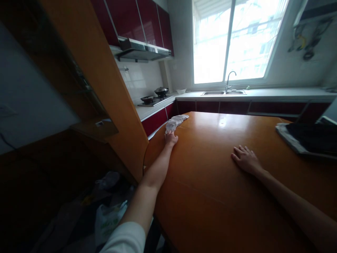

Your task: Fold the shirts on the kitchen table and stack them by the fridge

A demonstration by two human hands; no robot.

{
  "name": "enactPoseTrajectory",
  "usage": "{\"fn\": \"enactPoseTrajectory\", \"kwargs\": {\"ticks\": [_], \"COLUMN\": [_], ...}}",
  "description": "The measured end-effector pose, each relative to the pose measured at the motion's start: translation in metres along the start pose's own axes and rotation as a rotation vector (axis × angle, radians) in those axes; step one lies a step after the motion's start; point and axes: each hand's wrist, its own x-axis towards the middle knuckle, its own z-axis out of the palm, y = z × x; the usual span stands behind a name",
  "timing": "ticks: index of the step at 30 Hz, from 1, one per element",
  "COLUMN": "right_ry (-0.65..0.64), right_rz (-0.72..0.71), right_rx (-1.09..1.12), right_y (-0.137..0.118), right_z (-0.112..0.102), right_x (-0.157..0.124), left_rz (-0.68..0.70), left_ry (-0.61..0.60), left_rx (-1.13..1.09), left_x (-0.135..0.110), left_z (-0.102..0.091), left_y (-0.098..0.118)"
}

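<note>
A crumpled whitish cloth [177, 122] lies along the far left edge of the brown wooden table [205, 168]. My left hand [171, 138] is stretched far forward, its fingers closed on the near end of the cloth and its thumb out to the right. Part of those fingers is hidden by the back of the hand and the fabric. To the right, my right hand [246, 160] rests flat on the tabletop with fingers spread, holding nothing.
A dark cloth-like item [313, 137] lies on a pale pad at the table's right. Beyond are a counter with a sink [214, 93], a stove with a lidded pan [161, 91], and a range hood [143, 51]. Bags [109, 219] stand on the floor at left.
</note>
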Motion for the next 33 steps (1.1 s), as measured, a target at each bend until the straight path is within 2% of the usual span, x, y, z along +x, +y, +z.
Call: {"fn": "enactPoseTrajectory", "kwargs": {"ticks": [6, 12, 14, 18, 20, 22, 24, 26, 28, 29, 31, 33], "right_ry": [-0.012, -0.027, -0.029, -0.026, -0.021, -0.015, -0.002, 0.022, 0.053, 0.069, 0.093, 0.100], "right_rz": [0.011, 0.011, 0.013, 0.020, 0.018, 0.009, 0.000, -0.002, -0.011, -0.028, -0.092, -0.176], "right_rx": [-0.014, -0.016, -0.016, -0.010, -0.007, 0.005, 0.026, 0.054, 0.092, 0.113, 0.149, 0.173], "right_y": [-0.004, -0.004, -0.004, -0.005, -0.006, -0.006, -0.006, -0.006, -0.007, -0.008, -0.009, -0.011], "right_z": [-0.006, -0.008, -0.008, -0.009, -0.009, -0.010, -0.010, -0.010, -0.010, -0.011, -0.013, -0.016], "right_x": [-0.002, -0.002, -0.002, -0.001, -0.001, 0.000, 0.000, -0.001, -0.001, -0.002, -0.003, -0.005], "left_rz": [0.220, 0.513, 0.667, 1.144, 1.250, 1.182, 0.974, 0.715, 0.510, 0.471, 0.453, 0.489], "left_ry": [-0.040, -0.148, -0.187, -0.270, -0.243, -0.124, 0.032, 0.113, 0.075, 0.053, 0.004, -0.037], "left_rx": [-0.024, -0.068, -0.104, -0.302, -0.407, -0.467, -0.468, -0.413, -0.337, -0.325, -0.322, -0.340], "left_x": [-0.017, -0.053, -0.068, -0.092, -0.095, -0.089, -0.075, -0.058, -0.041, -0.034, -0.026, -0.023], "left_z": [0.007, 0.022, 0.026, 0.029, 0.031, 0.032, 0.034, 0.036, 0.038, 0.040, 0.043, 0.046], "left_y": [0.037, 0.082, 0.096, 0.121, 0.129, 0.129, 0.120, 0.103, 0.083, 0.074, 0.062, 0.059]}}
